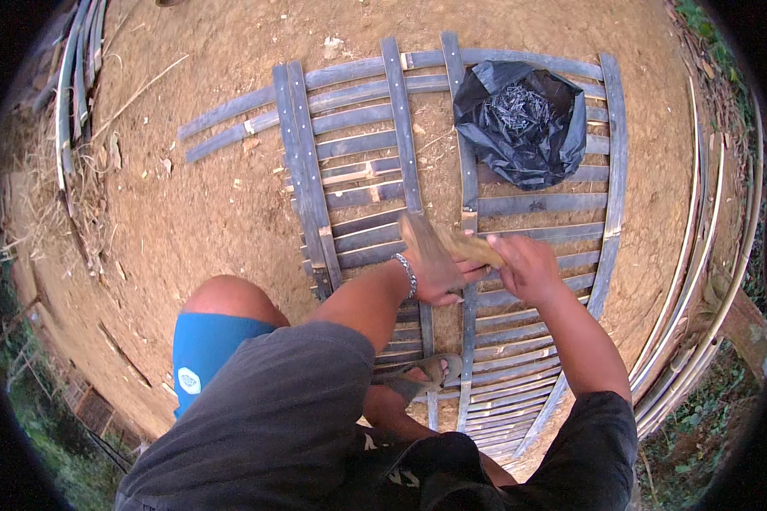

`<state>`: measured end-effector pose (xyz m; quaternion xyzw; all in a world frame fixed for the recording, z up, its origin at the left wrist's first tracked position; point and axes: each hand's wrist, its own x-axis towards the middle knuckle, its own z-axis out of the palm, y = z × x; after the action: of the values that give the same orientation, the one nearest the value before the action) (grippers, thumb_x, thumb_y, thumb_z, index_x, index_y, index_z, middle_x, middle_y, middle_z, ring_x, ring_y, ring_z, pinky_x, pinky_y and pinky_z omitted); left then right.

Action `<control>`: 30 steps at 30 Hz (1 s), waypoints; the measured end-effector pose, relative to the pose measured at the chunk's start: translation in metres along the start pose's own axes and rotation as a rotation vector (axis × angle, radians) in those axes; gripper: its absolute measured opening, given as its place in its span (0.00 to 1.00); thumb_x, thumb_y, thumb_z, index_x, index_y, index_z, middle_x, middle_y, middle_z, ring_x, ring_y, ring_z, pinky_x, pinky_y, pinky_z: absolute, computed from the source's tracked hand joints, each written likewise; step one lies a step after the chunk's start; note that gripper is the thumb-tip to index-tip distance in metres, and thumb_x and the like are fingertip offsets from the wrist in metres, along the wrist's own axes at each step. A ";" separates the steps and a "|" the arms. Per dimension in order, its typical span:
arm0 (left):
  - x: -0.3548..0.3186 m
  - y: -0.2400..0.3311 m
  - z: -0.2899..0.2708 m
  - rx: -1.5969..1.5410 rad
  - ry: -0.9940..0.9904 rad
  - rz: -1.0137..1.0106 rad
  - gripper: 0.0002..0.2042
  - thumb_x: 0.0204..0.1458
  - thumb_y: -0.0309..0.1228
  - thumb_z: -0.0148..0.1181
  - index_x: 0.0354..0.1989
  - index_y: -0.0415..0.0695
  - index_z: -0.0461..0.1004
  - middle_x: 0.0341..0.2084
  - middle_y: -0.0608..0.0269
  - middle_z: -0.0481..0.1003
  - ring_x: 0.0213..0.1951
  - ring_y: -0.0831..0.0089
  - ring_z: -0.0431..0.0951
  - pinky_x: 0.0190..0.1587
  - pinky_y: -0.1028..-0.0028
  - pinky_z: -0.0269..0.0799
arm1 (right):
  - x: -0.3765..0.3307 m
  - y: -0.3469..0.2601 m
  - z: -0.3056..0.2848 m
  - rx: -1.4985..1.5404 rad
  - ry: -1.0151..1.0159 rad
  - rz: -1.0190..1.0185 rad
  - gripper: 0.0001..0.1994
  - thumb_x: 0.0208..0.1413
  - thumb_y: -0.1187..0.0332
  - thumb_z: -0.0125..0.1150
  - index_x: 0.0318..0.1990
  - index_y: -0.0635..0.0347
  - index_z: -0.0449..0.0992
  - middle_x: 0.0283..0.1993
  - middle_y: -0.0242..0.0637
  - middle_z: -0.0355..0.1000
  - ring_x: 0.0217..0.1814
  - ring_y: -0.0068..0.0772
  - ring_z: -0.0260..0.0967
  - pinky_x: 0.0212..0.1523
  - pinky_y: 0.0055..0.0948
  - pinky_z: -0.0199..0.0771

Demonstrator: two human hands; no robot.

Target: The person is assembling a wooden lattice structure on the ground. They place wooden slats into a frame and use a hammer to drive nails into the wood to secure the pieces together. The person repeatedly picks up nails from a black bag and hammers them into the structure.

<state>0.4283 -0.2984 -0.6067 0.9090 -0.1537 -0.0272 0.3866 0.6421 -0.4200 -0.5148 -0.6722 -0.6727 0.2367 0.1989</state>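
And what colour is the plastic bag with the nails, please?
The plastic bag is black; head view.

The frame (537, 203) lies on the ground (179, 213), poles (686, 366) well left and right of it. On its far right part sits the bag (528, 162), nails (517, 106) inside. Nearer, the left hand (441, 285) is over the frame's middle; right of it, the right hand (528, 268) has the mallet (477, 249).

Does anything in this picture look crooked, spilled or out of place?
Two dark strips at the upper left jut well past the slatted frame, while neighbouring slats end near its edge; that looks uneven, though perhaps intended. The nails lie inside the black bag; I see no spill.
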 end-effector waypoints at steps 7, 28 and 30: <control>0.001 -0.001 0.003 0.000 0.068 0.034 0.39 0.53 0.50 0.61 0.73 0.45 0.62 0.74 0.51 0.58 0.76 0.55 0.56 0.78 0.47 0.44 | -0.002 0.000 -0.003 -0.089 -0.078 0.052 0.37 0.49 0.70 0.70 0.70 0.41 0.67 0.34 0.37 0.71 0.36 0.47 0.76 0.33 0.45 0.78; 0.000 0.001 -0.005 -0.005 -0.040 0.018 0.40 0.55 0.52 0.58 0.75 0.46 0.59 0.74 0.52 0.58 0.75 0.55 0.57 0.77 0.46 0.47 | -0.003 -0.005 -0.003 -0.046 -0.095 0.012 0.38 0.53 0.68 0.67 0.73 0.36 0.64 0.37 0.38 0.72 0.35 0.49 0.76 0.34 0.47 0.78; -0.004 -0.002 -0.008 0.031 0.244 0.115 0.40 0.55 0.52 0.58 0.75 0.46 0.59 0.74 0.52 0.58 0.75 0.56 0.57 0.77 0.45 0.48 | -0.001 -0.003 -0.004 -0.034 -0.062 -0.073 0.38 0.53 0.68 0.67 0.73 0.36 0.64 0.37 0.38 0.72 0.35 0.49 0.76 0.33 0.46 0.78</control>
<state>0.4267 -0.2904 -0.6029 0.9011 -0.1577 0.1080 0.3893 0.6418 -0.4205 -0.5095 -0.6429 -0.7065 0.2385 0.1751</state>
